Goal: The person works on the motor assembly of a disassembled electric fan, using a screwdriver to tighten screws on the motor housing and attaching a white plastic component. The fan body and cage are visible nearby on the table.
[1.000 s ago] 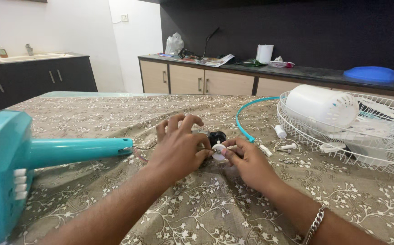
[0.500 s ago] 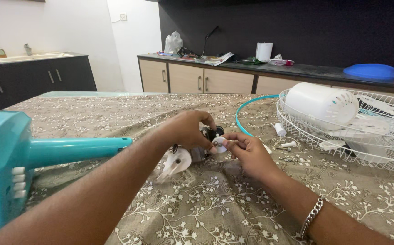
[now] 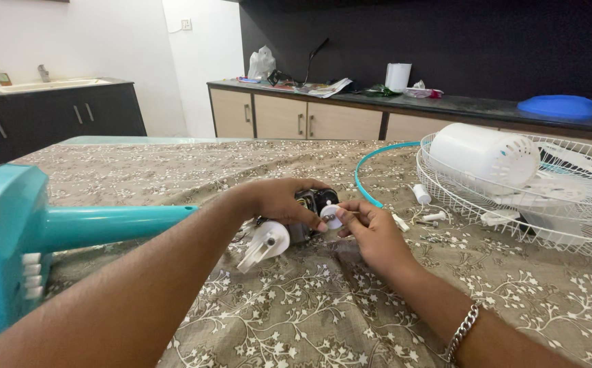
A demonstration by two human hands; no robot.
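Left hand (image 3: 279,200) is curled over the top of the fan motor (image 3: 294,218), fingers wrapped round its dark body, gripping it. Right hand (image 3: 371,228) meets it from the other side; thumb and forefinger pinch a small white round piece (image 3: 331,217) at the motor's front end. A metal bracelet (image 3: 464,329) sits on the right wrist.

The motor lies on the table (image 3: 323,313), which is covered with a grey-brown flowered cloth. A white bracket (image 3: 264,245) juts from the motor on the side toward the camera and rests on the cloth.

Left of the motor: the teal fan stand (image 3: 43,228), its pole pointing at the motor, with a row of white buttons low on its base. The left forearm crosses in front of the pole's end and hides where it stops.

Right of the motor: a few small white loose parts (image 3: 422,194) on the cloth, then the white wire fan guard (image 3: 582,232) lying flat with a white slotted motor cover (image 3: 483,155) in it. A teal ring (image 3: 371,174) curves behind the motor to the guard's edge.

Well behind the motor: a counter (image 3: 446,105) with clutter and a blue lid (image 3: 558,107).
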